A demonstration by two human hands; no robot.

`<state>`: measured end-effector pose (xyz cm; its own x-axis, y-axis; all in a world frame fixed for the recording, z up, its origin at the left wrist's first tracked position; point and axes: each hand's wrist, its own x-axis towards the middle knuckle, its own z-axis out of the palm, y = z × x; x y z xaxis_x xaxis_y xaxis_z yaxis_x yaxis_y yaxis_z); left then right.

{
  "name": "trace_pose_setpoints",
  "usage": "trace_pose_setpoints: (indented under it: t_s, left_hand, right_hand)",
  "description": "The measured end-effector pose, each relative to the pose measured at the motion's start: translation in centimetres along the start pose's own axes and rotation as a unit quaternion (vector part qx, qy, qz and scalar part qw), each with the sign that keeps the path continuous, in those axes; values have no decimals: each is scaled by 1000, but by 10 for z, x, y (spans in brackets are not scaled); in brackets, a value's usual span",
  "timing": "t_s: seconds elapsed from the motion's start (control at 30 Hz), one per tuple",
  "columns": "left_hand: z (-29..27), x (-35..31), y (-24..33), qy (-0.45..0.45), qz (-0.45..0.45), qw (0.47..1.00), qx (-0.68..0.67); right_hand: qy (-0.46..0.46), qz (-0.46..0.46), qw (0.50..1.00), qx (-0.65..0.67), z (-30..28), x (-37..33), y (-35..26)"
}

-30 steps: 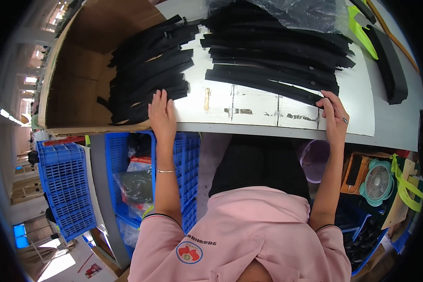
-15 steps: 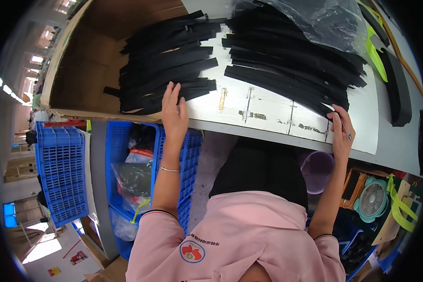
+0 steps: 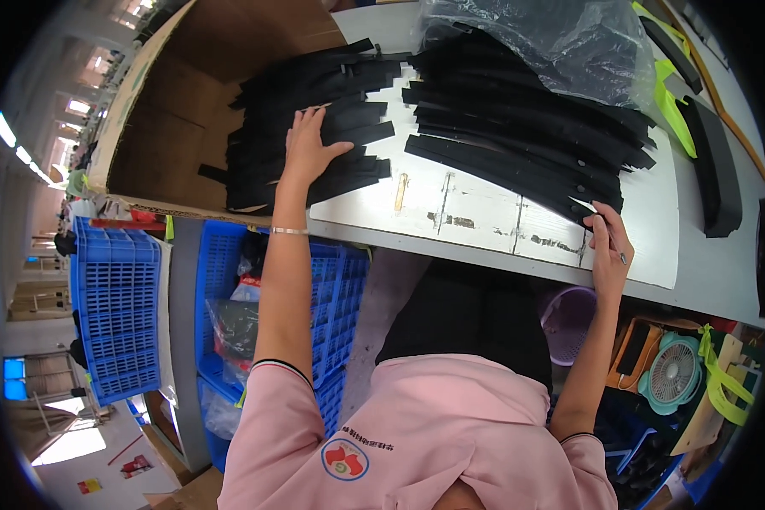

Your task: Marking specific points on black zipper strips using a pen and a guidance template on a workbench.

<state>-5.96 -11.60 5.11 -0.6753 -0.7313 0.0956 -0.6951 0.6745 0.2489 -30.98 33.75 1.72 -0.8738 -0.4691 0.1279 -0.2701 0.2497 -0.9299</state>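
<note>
My left hand lies with its fingers spread on the left pile of black strips, which sits partly inside the cardboard box. My right hand is closed at the near right end of the other pile of black strips. Its fingertips touch or nearly touch the end of the nearest strip. From that hand sticks the silver end of a slim pen-like tool; the rest of it is mostly hidden by the fingers.
The cardboard box stands at the left of the table. Clear plastic sheeting covers the back of the right pile. A long black block lies at the right. Below are blue crates, a purple basket and a small fan.
My left hand has moved away from me, farther onto the left pile, and its thumb is spread out. My right hand stays at the strip ends. The view has shifted slightly.
</note>
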Motion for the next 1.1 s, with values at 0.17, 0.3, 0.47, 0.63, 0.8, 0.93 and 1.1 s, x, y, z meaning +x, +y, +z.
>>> trace_pose_setpoints:
  t_s: [0.17,0.3,0.47,0.63,0.8,0.93,1.1]
  left_hand:
    - [-12,42,-9,-137,-78,983,-93]
    - [-18,40,-2,-115,-44,992,-31]
    - [-31,33,-1,-114,38,992,27]
    - [-36,51,-22,-215,-22,976,-31]
    - [-36,65,-6,-204,11,978,39]
    - [-41,66,3,-253,-10,955,155]
    - [-40,52,-16,-172,59,979,97]
  right_hand:
    - [-5,-4,1000,9,2,-1,2]
    - [-2,-7,1000,29,-1,-1,7]
    - [-5,1,1000,31,-3,0,5]
    - [-12,-7,999,42,0,2,5]
    - [-7,-12,998,61,-1,1,10]
    - [0,-16,999,50,-1,1,6]
    - [-5,-17,997,71,1,2,6]
